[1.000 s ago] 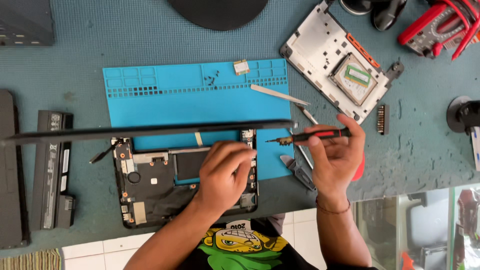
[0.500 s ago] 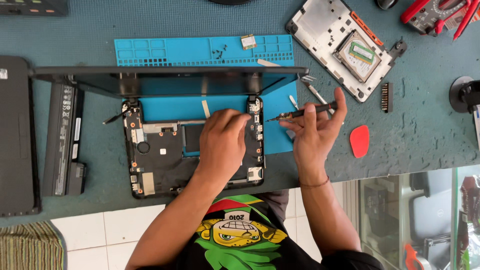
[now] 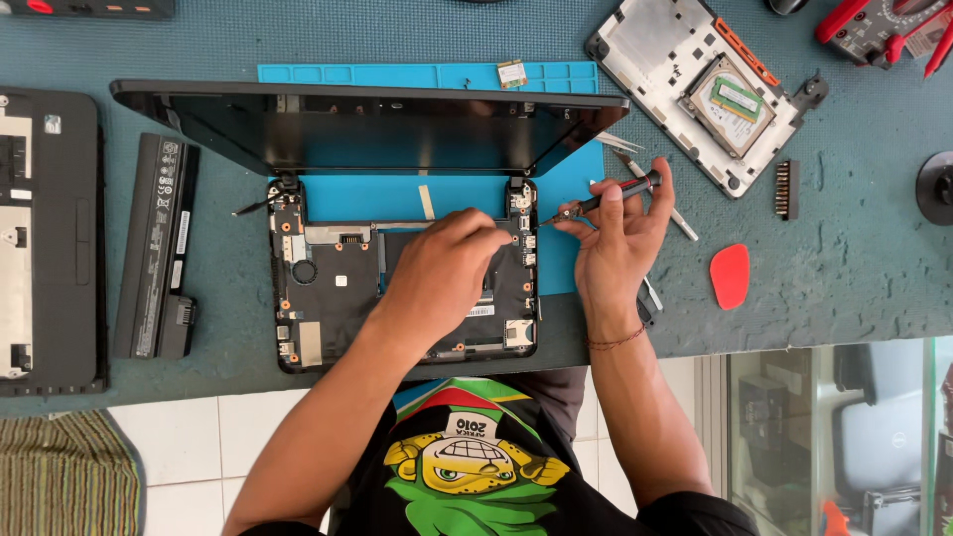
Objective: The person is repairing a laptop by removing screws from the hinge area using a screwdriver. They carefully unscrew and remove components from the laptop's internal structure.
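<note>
An opened small laptop base (image 3: 328, 298) lies on a blue work mat (image 3: 397, 74), its black screen lid (image 3: 367, 124) raised above it. My left hand (image 3: 442, 273) rests palm down inside the base, fingertips near the right hinge. My right hand (image 3: 620, 238) holds a small red-and-black screwdriver (image 3: 615, 194) just right of the base, its tip pointing left at the right hinge corner.
A black battery (image 3: 159, 248) and a keyboard panel (image 3: 45, 238) lie at the left. A metal chassis plate with a memory module (image 3: 710, 89) sits at the upper right. A bit holder (image 3: 787, 189), a red pick (image 3: 730, 275), tweezers (image 3: 675, 213) and red tools (image 3: 884, 25) lie at the right.
The screen lid has come up wider in view, covering more of the blue mat. My right hand with the screwdriver stays by the right hinge; my left hand stays inside the base.
</note>
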